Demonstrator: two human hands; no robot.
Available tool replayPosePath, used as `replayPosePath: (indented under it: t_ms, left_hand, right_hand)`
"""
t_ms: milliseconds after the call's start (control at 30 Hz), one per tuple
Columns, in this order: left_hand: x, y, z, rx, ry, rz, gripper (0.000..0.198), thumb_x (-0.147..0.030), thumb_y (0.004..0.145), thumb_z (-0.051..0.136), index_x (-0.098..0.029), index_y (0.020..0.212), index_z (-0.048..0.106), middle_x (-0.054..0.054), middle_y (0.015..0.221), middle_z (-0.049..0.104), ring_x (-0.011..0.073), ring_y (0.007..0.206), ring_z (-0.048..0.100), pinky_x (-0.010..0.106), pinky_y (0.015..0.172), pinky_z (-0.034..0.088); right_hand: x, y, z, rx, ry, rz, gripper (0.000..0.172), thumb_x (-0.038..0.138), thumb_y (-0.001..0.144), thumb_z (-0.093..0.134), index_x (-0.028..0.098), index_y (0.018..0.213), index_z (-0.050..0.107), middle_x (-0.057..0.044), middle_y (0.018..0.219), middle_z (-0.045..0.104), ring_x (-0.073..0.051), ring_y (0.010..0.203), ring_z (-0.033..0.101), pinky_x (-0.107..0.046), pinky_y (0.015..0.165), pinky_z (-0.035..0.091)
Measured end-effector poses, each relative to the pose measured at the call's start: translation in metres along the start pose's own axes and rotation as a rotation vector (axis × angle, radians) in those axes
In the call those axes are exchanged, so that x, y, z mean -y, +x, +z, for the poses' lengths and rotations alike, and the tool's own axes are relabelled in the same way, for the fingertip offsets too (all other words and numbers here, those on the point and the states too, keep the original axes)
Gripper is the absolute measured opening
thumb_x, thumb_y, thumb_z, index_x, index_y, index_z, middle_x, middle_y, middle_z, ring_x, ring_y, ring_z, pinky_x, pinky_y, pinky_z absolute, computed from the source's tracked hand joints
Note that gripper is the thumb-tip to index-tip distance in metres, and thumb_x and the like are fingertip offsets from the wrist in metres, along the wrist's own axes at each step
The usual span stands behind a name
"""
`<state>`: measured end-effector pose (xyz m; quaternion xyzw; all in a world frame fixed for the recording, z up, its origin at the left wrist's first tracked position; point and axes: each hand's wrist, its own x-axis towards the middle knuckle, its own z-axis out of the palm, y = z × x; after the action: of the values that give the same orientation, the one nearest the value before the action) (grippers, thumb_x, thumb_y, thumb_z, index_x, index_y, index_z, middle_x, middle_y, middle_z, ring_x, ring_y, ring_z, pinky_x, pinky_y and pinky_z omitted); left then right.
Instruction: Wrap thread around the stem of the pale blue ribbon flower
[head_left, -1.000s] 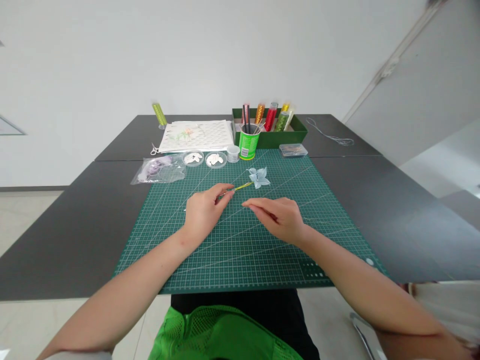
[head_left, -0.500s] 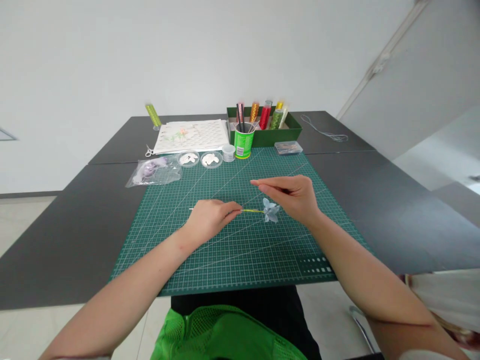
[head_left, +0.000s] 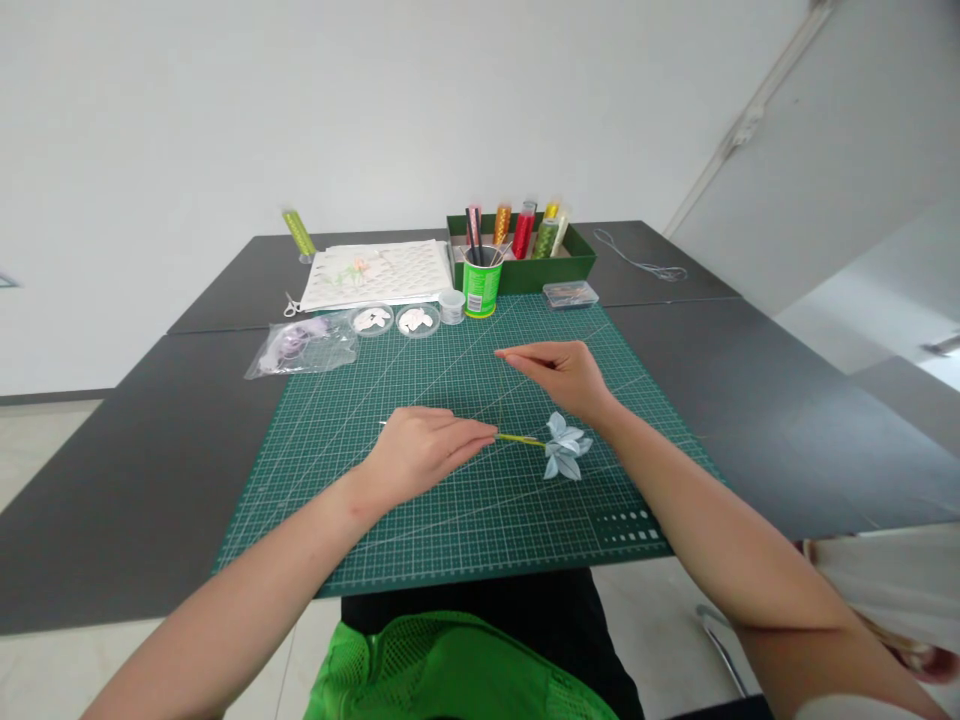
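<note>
The left hand (head_left: 420, 450) lies low on the green cutting mat (head_left: 465, 520), its thumb and forefinger closed in a pinch on the thin yellow stem (head_left: 519, 438) of a small pale-blue flower (head_left: 566, 447). The bloom sits just beyond those fingertips, to their right, at or just over the mat. The right hand (head_left: 566, 378) hovers beyond the flower. Its fingers point left, with thumb and forefinger drawn close together, but whether they nip something fine cannot be told. The flower looks very light, and its petals look soft and easily crushed. The stem seems thin yet fairly stiff, so it is judged the safer place to hold, close behind the bloom rather than on the petals. Far ahead of both sets of fingers, a green cup (head_left: 481, 283) holds dark pens or sticks. Behind it, a green box (head_left: 577, 265) holds upright spools in orange, red, green and yellow. To the left of the cup stand a small clear pot (head_left: 452, 305), its contents unclear, and two round dishes (head_left: 418, 320) with white petal-like pieces. Further left lies a plastic bag (head_left: 300, 345) with something purple inside. A flat clear case (head_left: 570, 293) lies right of the cup.
</note>
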<state>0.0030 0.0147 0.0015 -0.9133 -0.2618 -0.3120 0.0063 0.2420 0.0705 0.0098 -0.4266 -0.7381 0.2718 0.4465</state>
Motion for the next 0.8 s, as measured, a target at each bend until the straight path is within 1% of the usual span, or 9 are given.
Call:
replayPosePath:
  t_ms: [67,200,367,533,633,700,800]
  left_hand:
    - [0.000,0.000,0.000,-0.002,0.006,-0.036,0.024,-0.035,0.103,0.054,-0.022,0.105,0.074,-0.003,0.073,0.075,0.0096,0.059,0.067,0.021,0.056,0.046]
    - [-0.001,0.001,0.001,0.035,-0.012,-0.105,0.028,-0.037,0.104,0.051,-0.023,0.104,0.075,-0.002,0.078,0.078,0.0114,0.066,0.072,0.021,0.058,0.048]
    - [-0.001,0.002,0.002,0.070,-0.051,-0.129,0.028,-0.038,0.104,0.051,-0.023,0.104,0.075,-0.002,0.084,0.079,0.0123,0.068,0.073,0.022,0.057,0.048]
    - [-0.002,0.002,0.001,0.047,-0.073,-0.135,0.025,-0.035,0.103,0.054,-0.022,0.104,0.075,-0.003,0.086,0.079,0.0126,0.071,0.074,0.022,0.060,0.049]
    - [-0.002,0.001,0.001,-0.002,-0.077,-0.130,0.021,-0.033,0.101,0.057,-0.022,0.104,0.074,-0.003,0.087,0.079,0.0109,0.070,0.073,0.021,0.062,0.050]
    - [-0.002,0.002,0.000,-0.044,-0.065,-0.138,0.019,-0.032,0.101,0.059,-0.022,0.103,0.075,-0.003,0.086,0.079,0.0096,0.065,0.070,0.021,0.061,0.049]
    - [-0.003,0.002,0.000,-0.118,-0.037,-0.199,0.018,-0.033,0.100,0.060,-0.023,0.101,0.075,-0.003,0.079,0.077,0.0095,0.060,0.066,0.021,0.057,0.046]
  right_hand:
    - [-0.003,0.000,0.001,-0.002,-0.008,0.005,0.021,0.032,0.090,0.067,0.022,0.100,0.082,-0.005,0.102,0.079,-0.023,0.095,0.077,-0.034,0.082,0.062]
    - [-0.004,-0.001,0.002,-0.029,-0.024,-0.002,0.022,0.032,0.090,0.066,0.022,0.102,0.081,-0.005,0.104,0.079,-0.023,0.096,0.076,-0.035,0.083,0.062]
    - [-0.003,-0.001,0.002,-0.041,-0.031,-0.018,0.022,0.033,0.090,0.066,0.023,0.102,0.081,-0.004,0.102,0.079,-0.022,0.092,0.077,-0.034,0.080,0.062]
    - [-0.004,0.000,0.001,-0.035,-0.011,-0.021,0.022,0.033,0.089,0.066,0.023,0.101,0.081,-0.004,0.103,0.079,-0.022,0.097,0.076,-0.035,0.085,0.061]
    - [-0.007,0.001,0.002,-0.027,-0.017,-0.010,0.023,0.034,0.089,0.066,0.021,0.101,0.082,-0.006,0.102,0.080,-0.021,0.091,0.076,-0.032,0.078,0.060]
    - [-0.010,0.001,0.003,0.001,-0.029,0.006,0.026,0.036,0.089,0.066,0.019,0.101,0.082,-0.008,0.099,0.080,-0.020,0.081,0.074,-0.029,0.069,0.058]
    - [-0.020,0.002,0.006,0.061,-0.050,0.053,0.033,0.041,0.089,0.064,0.016,0.102,0.081,-0.009,0.091,0.080,-0.017,0.069,0.069,-0.027,0.059,0.052]
